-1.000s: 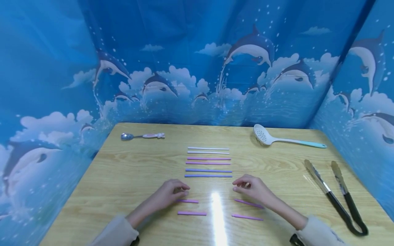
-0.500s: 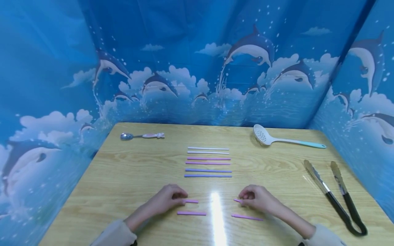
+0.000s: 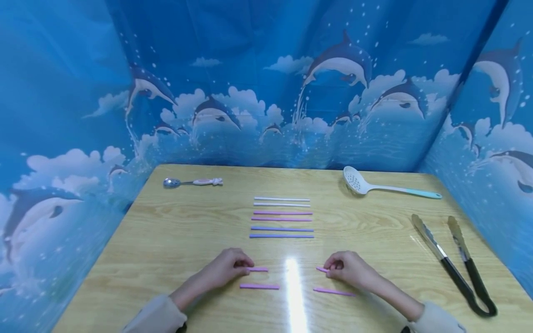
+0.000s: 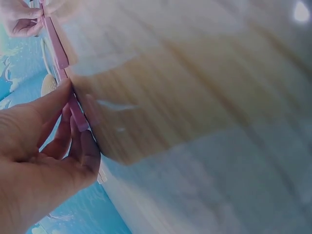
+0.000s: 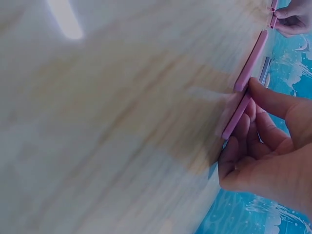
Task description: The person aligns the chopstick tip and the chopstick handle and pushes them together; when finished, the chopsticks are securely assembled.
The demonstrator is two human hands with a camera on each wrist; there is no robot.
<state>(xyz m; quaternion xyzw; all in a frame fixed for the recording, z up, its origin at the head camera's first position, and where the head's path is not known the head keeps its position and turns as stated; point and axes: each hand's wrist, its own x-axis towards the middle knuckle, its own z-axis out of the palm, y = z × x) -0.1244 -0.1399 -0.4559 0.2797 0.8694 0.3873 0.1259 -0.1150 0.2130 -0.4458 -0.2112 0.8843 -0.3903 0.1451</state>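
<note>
My left hand (image 3: 226, 268) pinches a short pink stick (image 4: 78, 114) between thumb and fingertips, close over the tabletop. Opposite it, my right hand (image 3: 350, 267) has thumb and fingers around another short pink stick (image 5: 236, 117), whose left tip sticks out toward the middle. In the head view the fingers hide much of both sticks. Nearer the body lie two more short pink sticks, one on the left (image 3: 259, 286) and one on the right (image 3: 334, 292), each roughly parallel to the held one on its side.
Longer sticks lie in a central stack of pairs: white (image 3: 281, 199), pink (image 3: 283, 213) and blue (image 3: 281, 236). A spoon (image 3: 193, 182) sits back left, a slotted skimmer (image 3: 360, 182) back right. Black-handled tongs (image 3: 458, 273) lie spread on the right. A blue dolphin curtain (image 3: 266, 83) surrounds the wooden table (image 3: 175, 226).
Both hands have come down toward the body onto the upper pair of short pink sticks and now pinch them. Over the last half second they have hardly moved.
</note>
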